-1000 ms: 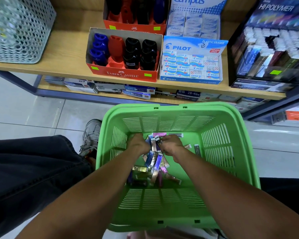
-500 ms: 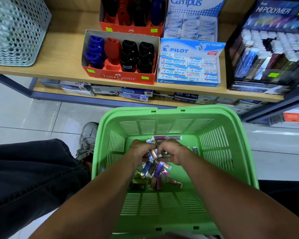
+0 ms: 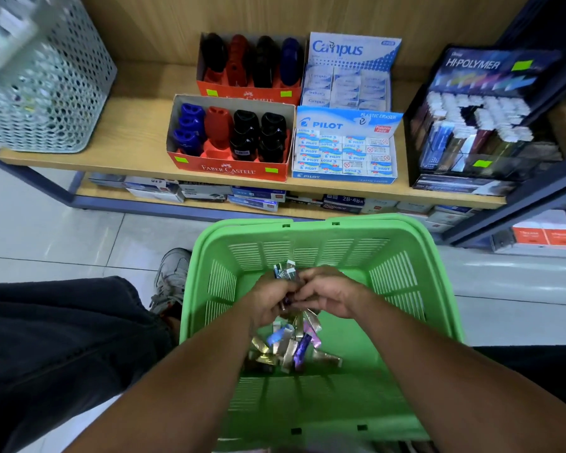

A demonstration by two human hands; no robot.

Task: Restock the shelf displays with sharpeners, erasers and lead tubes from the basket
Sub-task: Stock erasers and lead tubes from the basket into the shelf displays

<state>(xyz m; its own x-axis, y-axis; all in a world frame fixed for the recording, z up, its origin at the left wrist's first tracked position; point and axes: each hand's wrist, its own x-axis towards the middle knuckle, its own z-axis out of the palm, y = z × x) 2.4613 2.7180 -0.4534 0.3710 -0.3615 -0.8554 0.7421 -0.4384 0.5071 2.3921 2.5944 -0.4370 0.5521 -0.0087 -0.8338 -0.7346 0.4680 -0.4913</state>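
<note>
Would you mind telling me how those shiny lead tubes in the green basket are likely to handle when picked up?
The lead tubes look small and slim, so probably light and stiff. Their glossy, reflective faces suggest they may slip. Both hands, left and right, gather several at once, so a loose bundle could spill.

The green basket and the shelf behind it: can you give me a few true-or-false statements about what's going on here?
1. Both hands are inside the green basket. True: the left hand and the right hand meet over the lead tubes.
2. The basket holds only sharpeners. False: only small shiny lead tubes show in it.
3. The Pilot eraser box stands right of the front Faber-Castell sharpener box. True.
4. The front sharpener box is full. False: the red column has free slots in front.
5. The hands are placing tubes in the Hi-Polymer display. False: they hold a bunch of tubes over the basket.
</note>
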